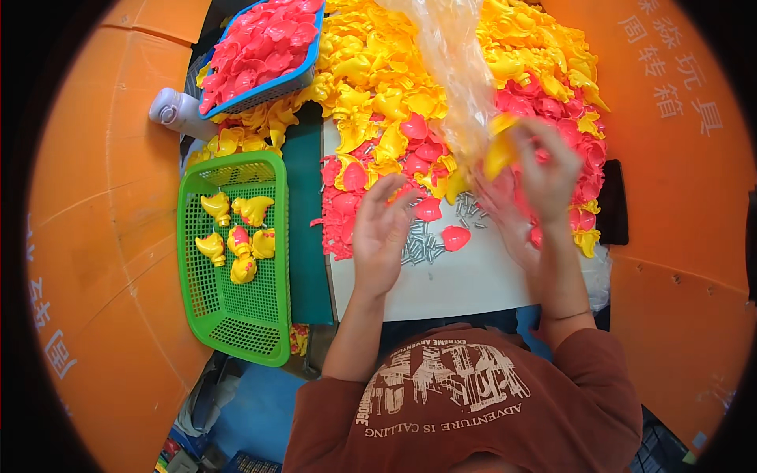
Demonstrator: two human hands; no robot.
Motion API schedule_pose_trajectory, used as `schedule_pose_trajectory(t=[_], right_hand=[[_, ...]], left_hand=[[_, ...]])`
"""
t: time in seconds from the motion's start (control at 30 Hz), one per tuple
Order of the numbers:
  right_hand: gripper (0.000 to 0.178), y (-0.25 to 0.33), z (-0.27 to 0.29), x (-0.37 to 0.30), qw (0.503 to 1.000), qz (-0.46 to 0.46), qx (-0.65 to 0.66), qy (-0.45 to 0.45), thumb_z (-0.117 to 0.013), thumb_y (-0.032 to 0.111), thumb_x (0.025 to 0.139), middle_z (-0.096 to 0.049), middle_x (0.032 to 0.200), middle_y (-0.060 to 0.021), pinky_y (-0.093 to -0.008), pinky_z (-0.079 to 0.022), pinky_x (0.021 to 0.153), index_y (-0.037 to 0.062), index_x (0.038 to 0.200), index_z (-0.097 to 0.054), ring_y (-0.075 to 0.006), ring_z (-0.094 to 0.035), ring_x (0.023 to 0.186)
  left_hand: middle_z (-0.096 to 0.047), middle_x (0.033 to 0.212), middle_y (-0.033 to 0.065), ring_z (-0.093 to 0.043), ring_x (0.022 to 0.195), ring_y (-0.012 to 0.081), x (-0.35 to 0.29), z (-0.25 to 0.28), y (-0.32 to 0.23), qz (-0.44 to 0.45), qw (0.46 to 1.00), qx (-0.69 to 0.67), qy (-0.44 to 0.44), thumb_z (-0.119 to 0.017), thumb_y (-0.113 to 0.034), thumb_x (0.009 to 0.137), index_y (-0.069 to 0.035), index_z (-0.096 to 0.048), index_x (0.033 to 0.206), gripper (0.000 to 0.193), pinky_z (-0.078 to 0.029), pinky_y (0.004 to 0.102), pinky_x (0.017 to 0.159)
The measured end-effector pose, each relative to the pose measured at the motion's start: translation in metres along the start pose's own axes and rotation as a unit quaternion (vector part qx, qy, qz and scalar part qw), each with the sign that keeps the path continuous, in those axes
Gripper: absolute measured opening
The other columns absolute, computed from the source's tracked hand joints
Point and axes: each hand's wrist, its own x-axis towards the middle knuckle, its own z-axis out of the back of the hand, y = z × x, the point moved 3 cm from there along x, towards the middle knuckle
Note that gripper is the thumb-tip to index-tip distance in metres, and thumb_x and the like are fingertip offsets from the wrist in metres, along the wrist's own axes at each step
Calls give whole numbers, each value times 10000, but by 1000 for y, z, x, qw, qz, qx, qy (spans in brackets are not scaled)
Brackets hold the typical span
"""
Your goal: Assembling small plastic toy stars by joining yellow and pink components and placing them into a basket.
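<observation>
My right hand (550, 169), smeared by motion, pinches a yellow plastic toy piece (500, 148) above the heap. My left hand (381, 235) hovers over the white tabletop (426, 293) with its fingers apart and nothing seen in them. Close beside it lie a red curved shell piece (428, 209) and a pile of small silvery metal pins (421, 246). Another red shell (456, 238) rests right of those pins. Beyond my hands, yellow toy pieces (374, 59) and red shells (544, 102) are heaped across the table.
A green basket (285, 236) on the left holds several yellow toy figures (254, 211). Behind it stand a pale bottle (180, 113) and a blue crate (303, 76) full of red shells. Clear plastic wrap (461, 79) crosses the heap. Orange panels (670, 315) flank both sides.
</observation>
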Motion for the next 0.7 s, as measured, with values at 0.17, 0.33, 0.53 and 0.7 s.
schedule_pose_trajectory(t=[0.17, 0.33, 0.53, 0.7], right_hand=[[145, 37, -54, -51, 975, 8, 124, 183, -679, 79, 766, -667, 800, -107, -291, -488, 685, 2, 888, -663, -207, -638, 735], [124, 14, -67, -80, 916, 25, -151, 370, -679, 169, 710, -623, 696, -136, -406, -462, 632, 46, 712, -664, -303, -574, 699], [160, 20, -88, -88, 887, -59, -201, 412, -653, 205, 695, -625, 695, -144, -422, -473, 653, 45, 690, -647, -312, -584, 739], [161, 18, -96, -88, 882, -74, -245, 395, -636, 194, 679, -628, 702, -157, -429, -483, 657, 34, 692, -647, -320, -601, 733]], left_hand=[[-494, 1238, 158, -536, 1105, 227, -1, 0, 13, 116, 982, -149, -11, -470, -135, 954, -32, -371, 1311, 385, -485, 361, 887], [-573, 1034, 90, -590, 917, 162, -11, 40, 16, 126, 981, -9, -148, -529, -61, 910, -42, -451, 1182, 283, -517, 280, 772], [-504, 964, 51, -534, 884, 106, -20, 46, 23, 2, 975, 153, -162, -617, 58, 807, -33, -436, 1071, 333, -475, 214, 751], [-506, 961, 51, -534, 841, 97, -14, 41, 19, -53, 962, 231, -137, -627, 34, 806, -26, -457, 1055, 307, -469, 200, 721]])
